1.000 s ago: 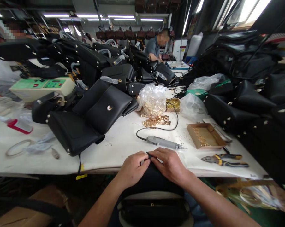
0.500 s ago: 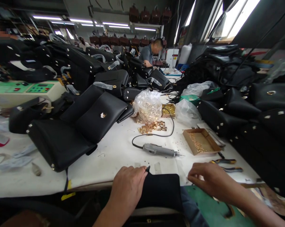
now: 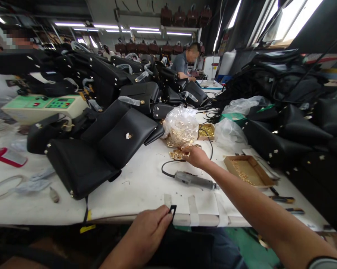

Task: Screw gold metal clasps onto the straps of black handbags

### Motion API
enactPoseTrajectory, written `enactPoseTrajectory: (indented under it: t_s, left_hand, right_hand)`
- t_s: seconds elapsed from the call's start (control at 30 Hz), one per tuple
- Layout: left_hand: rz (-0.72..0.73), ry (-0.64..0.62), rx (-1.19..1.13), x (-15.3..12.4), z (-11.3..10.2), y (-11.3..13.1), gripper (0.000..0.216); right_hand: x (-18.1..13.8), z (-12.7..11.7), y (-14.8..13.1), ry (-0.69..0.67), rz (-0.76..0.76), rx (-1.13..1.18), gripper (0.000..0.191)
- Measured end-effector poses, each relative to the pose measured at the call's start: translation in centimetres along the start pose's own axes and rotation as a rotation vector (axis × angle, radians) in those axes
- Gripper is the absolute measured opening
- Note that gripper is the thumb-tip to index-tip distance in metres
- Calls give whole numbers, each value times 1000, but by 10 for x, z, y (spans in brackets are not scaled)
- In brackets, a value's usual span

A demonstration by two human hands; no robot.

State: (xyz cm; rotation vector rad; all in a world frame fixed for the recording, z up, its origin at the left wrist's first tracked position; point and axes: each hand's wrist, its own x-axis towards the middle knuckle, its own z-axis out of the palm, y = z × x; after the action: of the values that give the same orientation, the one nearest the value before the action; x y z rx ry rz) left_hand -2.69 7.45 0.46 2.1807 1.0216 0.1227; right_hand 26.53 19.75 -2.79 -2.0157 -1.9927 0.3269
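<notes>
My left hand (image 3: 148,232) is closed on the black strap tab (image 3: 172,210) of a black bag (image 3: 185,248) that rests in my lap at the table's near edge. My right hand (image 3: 195,156) is stretched far across the white table (image 3: 146,183). Its fingertips pinch into a small pile of gold metal fittings (image 3: 177,153); whether they hold one is hidden. Just behind the pile sits a clear plastic bag of gold fittings (image 3: 181,125). A grey electric screwdriver (image 3: 194,180) with a black cord lies below my right forearm.
Black handbags (image 3: 106,145) are heaped at left and centre, and more of them (image 3: 291,130) at right. An open cardboard box of small gold parts (image 3: 248,170) and pliers (image 3: 283,200) lie at right. A green-panelled machine (image 3: 42,106) stands at left. A person (image 3: 185,61) works at the far end.
My right hand has left the bag's strap tab and reached forward to the pile of gold fittings. My left hand has stayed on the tab, and the view has shifted a little.
</notes>
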Motion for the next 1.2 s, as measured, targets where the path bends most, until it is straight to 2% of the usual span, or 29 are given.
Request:
enactPoseTrajectory:
  t_s: [0.07, 0.13, 0.27, 0.37, 0.53, 0.67, 0.83, 1.0, 1.2]
  left_hand:
    - [-15, -9, 31, 7, -11, -4, 35]
    - [-9, 7, 60, 19, -12, -5, 33]
    - [34, 104, 3, 35, 5, -3, 32]
    - [65, 190, -80, 33, 17, -2, 29]
    - [24, 200, -182, 23, 24, -7, 28]
    - [16, 259, -245, 19, 27, -9, 21]
    - [74, 379, -267, 16, 34, -7, 10]
    - [100, 526, -221, 10, 44, -4, 4]
    - [211, 589, -173, 3, 44, 7, 3]
  right_hand:
    - [8, 9, 3, -22, 16, -27, 20]
    - [12, 15, 5, -37, 23, -43, 22]
    - [13, 19, 5, -36, 0, -40, 23]
    - [13, 17, 4, -6, -27, -4, 25]
    - [4, 5, -1, 60, 3, 143, 20]
    - [-33, -17, -14, -12, 6, 350, 25]
    - [-104, -33, -37, -305, -3, 831, 26]
    - [-139, -25, -46, -442, -36, 896, 23]
    - [-148, -35, -55, -406, -164, 881, 26]
